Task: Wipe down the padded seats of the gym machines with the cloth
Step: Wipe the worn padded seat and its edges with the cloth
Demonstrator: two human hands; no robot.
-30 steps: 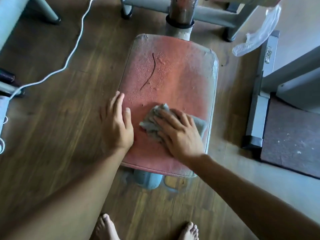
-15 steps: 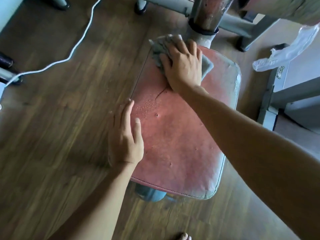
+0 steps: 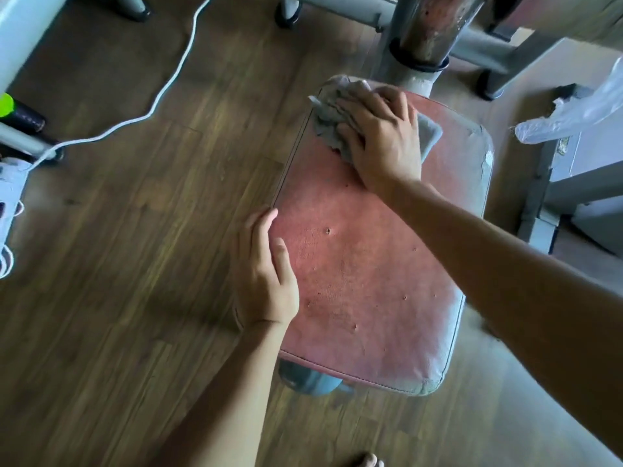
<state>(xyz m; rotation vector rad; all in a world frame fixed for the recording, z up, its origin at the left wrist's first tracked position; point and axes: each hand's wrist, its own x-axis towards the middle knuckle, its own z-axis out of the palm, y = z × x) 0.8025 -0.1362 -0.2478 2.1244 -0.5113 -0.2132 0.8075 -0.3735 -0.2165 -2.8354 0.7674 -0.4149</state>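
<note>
Since half a second ago: right hand (image 3: 382,139) and crumpled grey cloth (image 3: 328,121) barely shifted, both at the far-left corner of the worn red padded vinyl seat (image 3: 364,281). A second ago that hand was wiping the near half. Droplets and the dark curved streak seen back then no longer show on the pad.

Right hand: palm down, fingers spread and curled over the cloth, pressing it flat to the pad. Cloth sticks out past the fingertips and on the thumb side.

Left hand (image 3: 264,278): holds nothing, laid flat along the seat's left edge, thumb on top of the pad, fingers pointing away along the seam.

Seat surface: small pits and punctures, cracked trim on the right edge. Rusty grey metal post (image 3: 426,38) stands just behind the seat's far edge, right beside the cloth. Grey-blue support tube (image 3: 308,382) shows under the near edge.

Dark wood-plank floor (image 3: 118,264). White cable (image 3: 158,96) snakes across it at left, well apart from the seat. Crumpled clear plastic bag (image 3: 573,112) lies at far right on grey machine frame; contents not discernible. Bare toes (image 3: 365,461) at bottom edge.
</note>
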